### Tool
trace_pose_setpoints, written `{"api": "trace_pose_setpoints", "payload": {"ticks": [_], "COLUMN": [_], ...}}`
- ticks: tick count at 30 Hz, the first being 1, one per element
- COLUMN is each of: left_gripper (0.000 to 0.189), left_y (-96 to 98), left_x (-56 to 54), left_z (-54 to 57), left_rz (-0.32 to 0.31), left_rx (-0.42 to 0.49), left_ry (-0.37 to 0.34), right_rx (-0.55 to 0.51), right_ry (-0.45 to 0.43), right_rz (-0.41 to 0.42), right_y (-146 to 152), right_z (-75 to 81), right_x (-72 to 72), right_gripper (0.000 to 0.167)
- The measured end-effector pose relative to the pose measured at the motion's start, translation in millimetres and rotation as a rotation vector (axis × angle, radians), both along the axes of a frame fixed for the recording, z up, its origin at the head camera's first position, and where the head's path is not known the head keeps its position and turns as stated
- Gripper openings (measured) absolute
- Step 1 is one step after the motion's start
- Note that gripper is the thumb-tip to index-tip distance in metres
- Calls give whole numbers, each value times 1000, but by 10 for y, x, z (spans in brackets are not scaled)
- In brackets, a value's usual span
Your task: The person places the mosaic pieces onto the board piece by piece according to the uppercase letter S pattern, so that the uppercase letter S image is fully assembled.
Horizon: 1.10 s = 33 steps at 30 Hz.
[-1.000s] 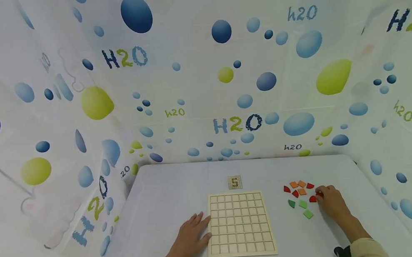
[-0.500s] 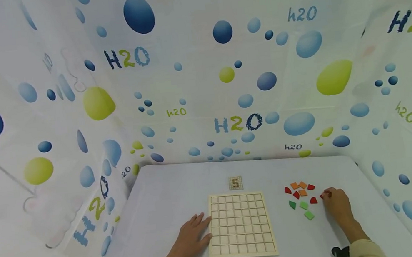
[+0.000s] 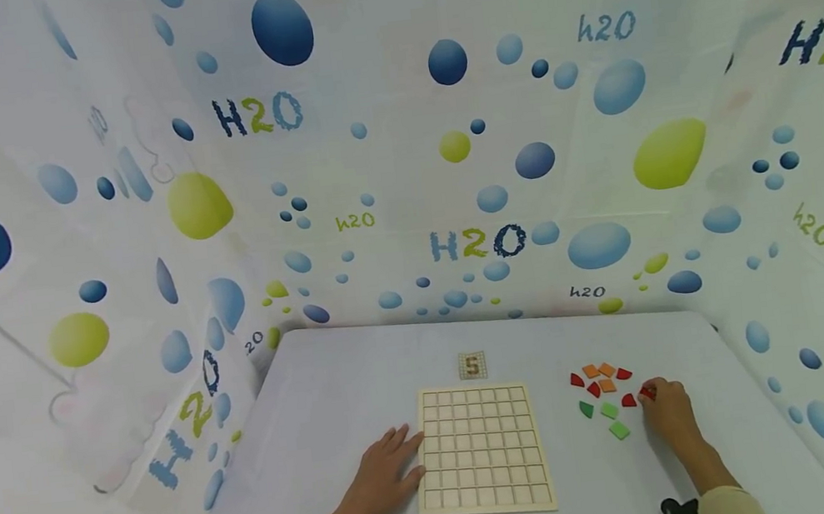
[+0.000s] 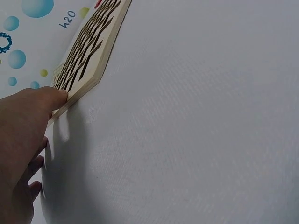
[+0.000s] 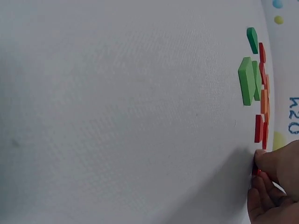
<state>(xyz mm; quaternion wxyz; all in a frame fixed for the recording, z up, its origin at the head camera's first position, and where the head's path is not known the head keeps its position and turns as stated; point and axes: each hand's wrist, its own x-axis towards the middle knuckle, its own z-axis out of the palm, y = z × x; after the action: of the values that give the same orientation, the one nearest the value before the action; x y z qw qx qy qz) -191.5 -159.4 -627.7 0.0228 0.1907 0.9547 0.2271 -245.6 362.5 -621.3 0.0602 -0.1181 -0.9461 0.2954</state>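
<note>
A pale wooden grid board (image 3: 482, 451) lies flat on the white table. My left hand (image 3: 384, 473) rests at its left edge, fingers extended; in the left wrist view the thumb of the left hand (image 4: 28, 112) touches the board's edge. Off to the right, my right hand (image 3: 669, 410) pinches a small red piece (image 3: 647, 392) between thumb and fingers, close over the table. Seen from the right wrist, that red piece (image 5: 255, 169) is mostly covered by the fingertips. Another red quarter-round piece (image 3: 628, 401) lies just left of this hand.
Around the right hand lie several loose pieces: orange squares (image 3: 607, 385), light green squares (image 3: 619, 430), a dark green piece (image 3: 586, 409) and red ones (image 3: 576, 379). Behind the board is a small patterned card (image 3: 472, 365). A printed curtain (image 3: 387, 167) surrounds the table.
My right hand has drawn the red piece a little to the right, away from the group, then shifted slightly back left. The left hand and the board have stayed in place.
</note>
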Motion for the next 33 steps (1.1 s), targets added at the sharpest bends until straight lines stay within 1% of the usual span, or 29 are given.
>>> {"api": "trace_pose_setpoints", "payload": {"ticks": [5,9,12,15,18,23,24,26,30,33], "left_gripper": [58,57,57,57,57,58,58,58,58,58], "left_y": [-1,3,5,6,7,20,21,20,16,24], "left_x": [5,13,14,18,23,28,31,30,25,27], "left_z": [17,50,63,64,67,74,72,67,59,64], "left_rz": [-4,-11,-12,-6,-3,2,4,6,9,10], "left_rx": [-8,-2,-7,-22,-24,-9,-9,-8,-7,-8], "left_ry": [-4,2,4,0,-4,-16,-19,-23,-27,-29], "right_rx": [1,-2,4,-9,-20,-23,-29,-26,-69,-94], "right_ry": [-7,-1,6,13,33,100,98,91,87,116], "right_rz": [42,73,97,130,180,292,310,331,376,408], "right_y": [-1,-53,-178,-375,-603,-971,-1052,-1227,-1546,-1720], "right_z": [46,130,227,315,351,269,249,226,196,147], "right_x": [-12,-37,-66,-92,-113,-131,-126,-119,-102,-94], "right_gripper": [31,33,34,33,31,24,24,23,23,22]}}
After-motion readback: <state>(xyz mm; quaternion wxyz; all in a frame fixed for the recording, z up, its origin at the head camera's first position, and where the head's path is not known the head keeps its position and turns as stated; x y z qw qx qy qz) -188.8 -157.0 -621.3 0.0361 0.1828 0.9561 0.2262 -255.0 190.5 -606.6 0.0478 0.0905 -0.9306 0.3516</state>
